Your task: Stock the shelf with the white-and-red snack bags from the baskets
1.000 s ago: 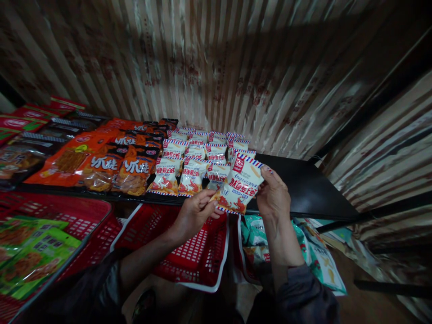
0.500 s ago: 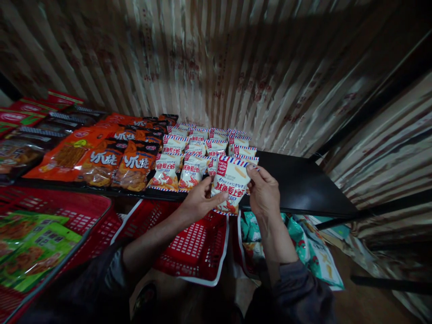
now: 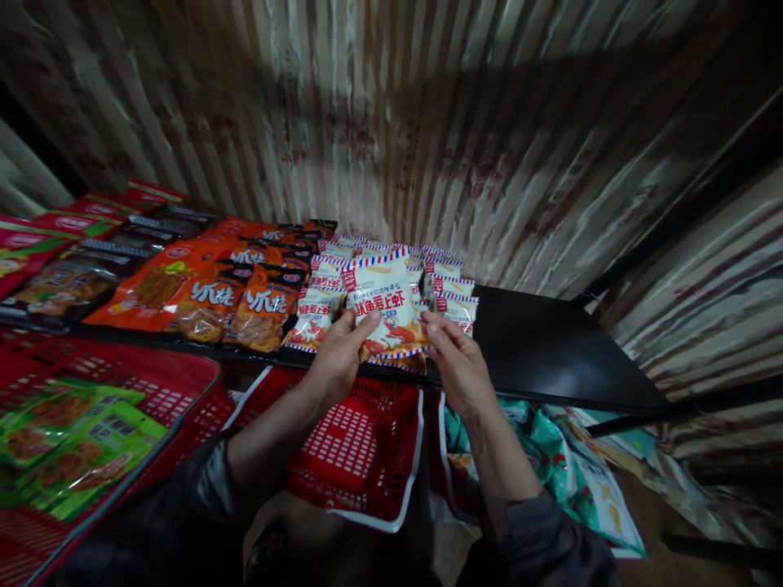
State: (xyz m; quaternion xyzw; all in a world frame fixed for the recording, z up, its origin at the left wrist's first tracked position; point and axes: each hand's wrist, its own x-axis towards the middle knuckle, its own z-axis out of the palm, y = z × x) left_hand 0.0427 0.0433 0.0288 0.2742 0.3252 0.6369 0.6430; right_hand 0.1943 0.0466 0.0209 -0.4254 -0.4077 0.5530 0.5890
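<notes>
A white snack bag (image 3: 385,297) with red lettering and a striped top edge is held up in front of rows of matching bags (image 3: 315,314) on the black shelf (image 3: 550,342). My left hand (image 3: 342,346) grips its lower left side, thumb across the front. At the bag's lower right, the fingertips of my right hand (image 3: 456,355) are pressed together against the edge. The held bag hides part of the rows behind it.
Orange and black snack packs (image 3: 260,306) lie left of the white bags. Below the shelf are a red basket (image 3: 348,444), another red basket (image 3: 201,391) with green packs (image 3: 91,456), and teal bags (image 3: 544,448). A striped sheet (image 3: 391,122) hangs behind.
The held bag has moved left and slightly up against the rows. My right hand has gone from its upper right corner to its lower right side. The view has shifted a little.
</notes>
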